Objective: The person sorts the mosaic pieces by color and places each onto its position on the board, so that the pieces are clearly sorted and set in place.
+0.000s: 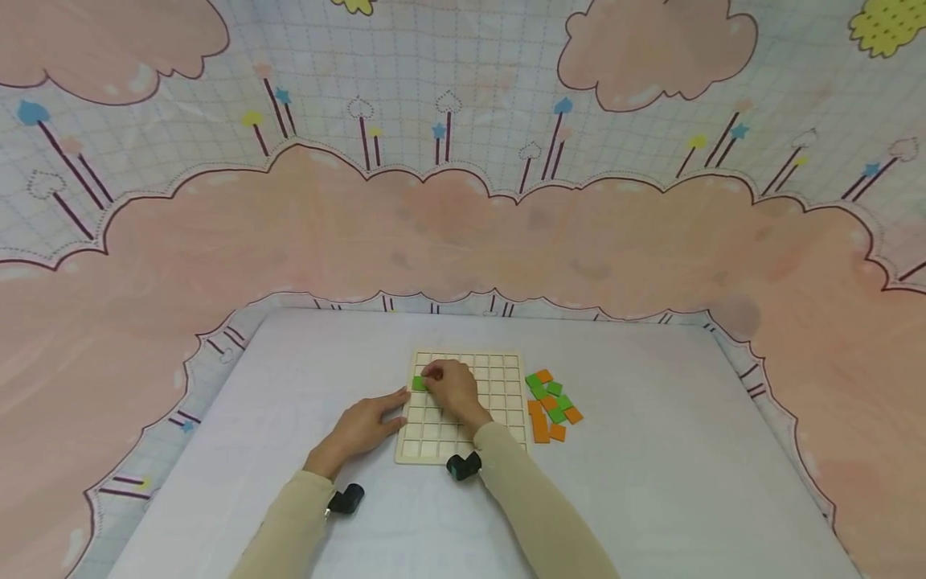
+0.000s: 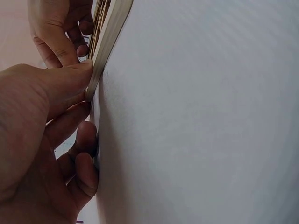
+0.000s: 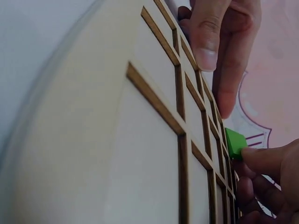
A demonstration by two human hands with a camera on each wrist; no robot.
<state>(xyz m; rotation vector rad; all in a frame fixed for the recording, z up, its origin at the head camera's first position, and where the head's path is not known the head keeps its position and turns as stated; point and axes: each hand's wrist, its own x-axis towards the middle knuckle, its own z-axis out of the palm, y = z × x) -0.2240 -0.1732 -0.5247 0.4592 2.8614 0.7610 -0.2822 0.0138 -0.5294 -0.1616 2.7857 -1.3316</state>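
- Head view: I had the right hand (image 1: 453,388) over the upper left of the wooden grid board (image 1: 506,398), fingertips drawn together on a green tile (image 1: 417,383) at the left-hand column. The left hand (image 1: 364,425) lay by the board's left edge, forefinger and thumb spread apart, their tips at the rim. Loose orange and green tiles (image 1: 541,429) sat just beside the right edge; past them the white tabletop (image 1: 687,450) ran on widely. A black wrist camera (image 1: 463,466) was close against the board's near edge, my tightest spot.
- Left wrist view: I saw the left thumb touching the board's pale rim, the forefinger below it and the other fingers loosely bent near the white surface, which spread broadly to the right. The right hand showed beyond the rim; the tile was hidden there.
- Right wrist view: the right hand pinched the green tile, held tilted at the grid's far side. I could not tell whether any of it sat in a cell. The left forefinger reached out nearly straight beside its thumb.
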